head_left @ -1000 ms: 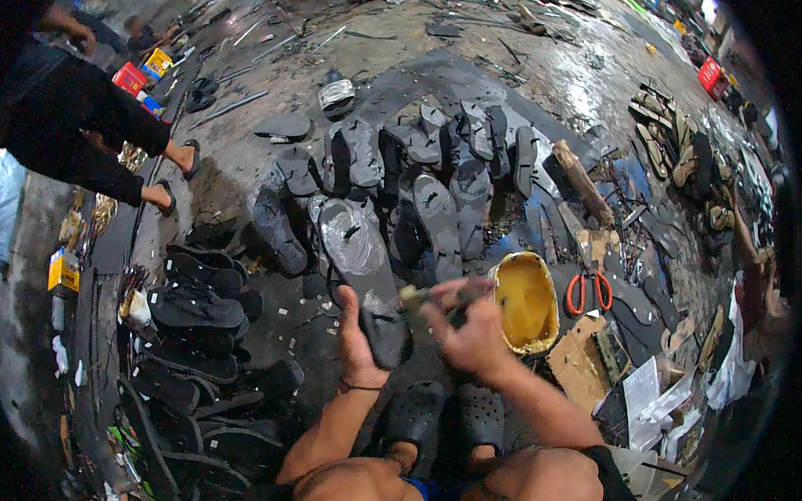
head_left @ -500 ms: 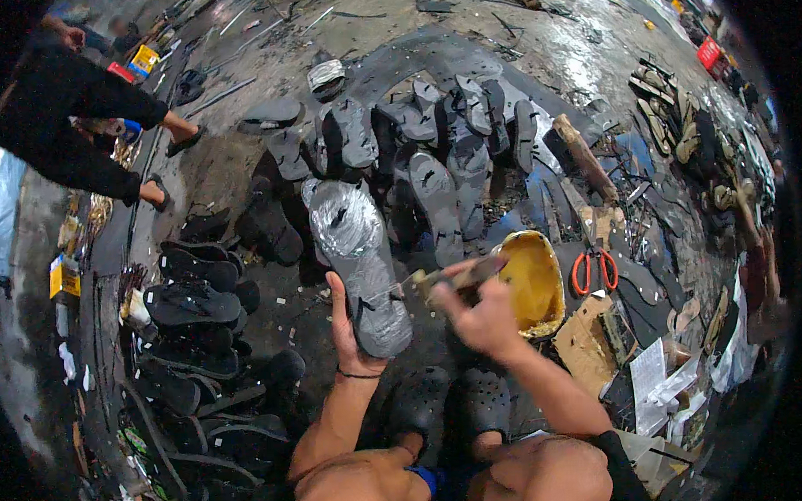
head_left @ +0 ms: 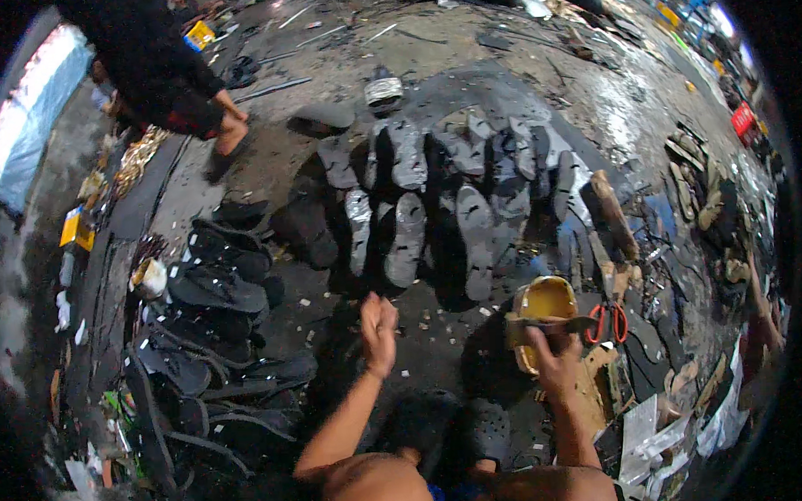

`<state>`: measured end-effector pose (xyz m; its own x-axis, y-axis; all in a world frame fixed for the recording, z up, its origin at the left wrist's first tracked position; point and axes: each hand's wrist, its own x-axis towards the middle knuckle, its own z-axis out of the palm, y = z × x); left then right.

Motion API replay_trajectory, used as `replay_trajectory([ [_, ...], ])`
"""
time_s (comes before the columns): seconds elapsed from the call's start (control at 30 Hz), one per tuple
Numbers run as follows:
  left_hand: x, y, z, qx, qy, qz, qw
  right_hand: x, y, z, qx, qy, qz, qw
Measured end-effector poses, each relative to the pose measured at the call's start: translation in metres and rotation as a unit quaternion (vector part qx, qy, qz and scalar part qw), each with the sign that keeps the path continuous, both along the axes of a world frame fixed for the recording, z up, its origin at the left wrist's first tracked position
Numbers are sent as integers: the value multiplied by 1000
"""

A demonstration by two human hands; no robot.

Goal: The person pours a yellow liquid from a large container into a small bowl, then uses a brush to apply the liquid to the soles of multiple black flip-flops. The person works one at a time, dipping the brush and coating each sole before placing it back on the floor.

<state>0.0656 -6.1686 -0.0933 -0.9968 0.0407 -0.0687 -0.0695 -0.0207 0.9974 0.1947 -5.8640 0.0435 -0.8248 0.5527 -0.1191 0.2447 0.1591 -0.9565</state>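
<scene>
My right hand (head_left: 559,360) grips a brush (head_left: 520,331), held crosswise over the container (head_left: 544,291) with a yellow inside. My left hand (head_left: 379,335) is raised with its fingers curled together and nothing seen in them. Just beyond it, a grey sandal sole (head_left: 407,241) with dark slots lies on the ground beside a narrower, shiny sole (head_left: 358,230). Another grey sole (head_left: 477,243) lies to the right, in the front of two rows of soles.
Black sandals (head_left: 212,288) are heaped at my left. Red-handled scissors (head_left: 608,323) lie right of the container, near a wooden stick (head_left: 613,215) and scraps. Another person's leg (head_left: 231,133) is at the far left. My dark clogs (head_left: 488,428) are below.
My left hand has let go of the grey sole, which now lies among the others. My right hand has moved the brush right, over the yellow container. The view has shifted, and the other person has moved.
</scene>
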Motion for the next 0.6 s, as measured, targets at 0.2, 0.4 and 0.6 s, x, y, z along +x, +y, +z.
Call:
replay_trajectory([
  [0.2, 122, -45, 36, -643, -21, -254, 722, 13, 63, -55, -137, 90, -107, 981],
  [0.4, 76, -92, 70, -801, 70, -145, 577, 44, 93, -39, 201, -28, -90, 975],
  [0.6, 40, -141, 58, -842, 178, -78, 502, 109, 88, -61, 83, -102, 65, 989],
])
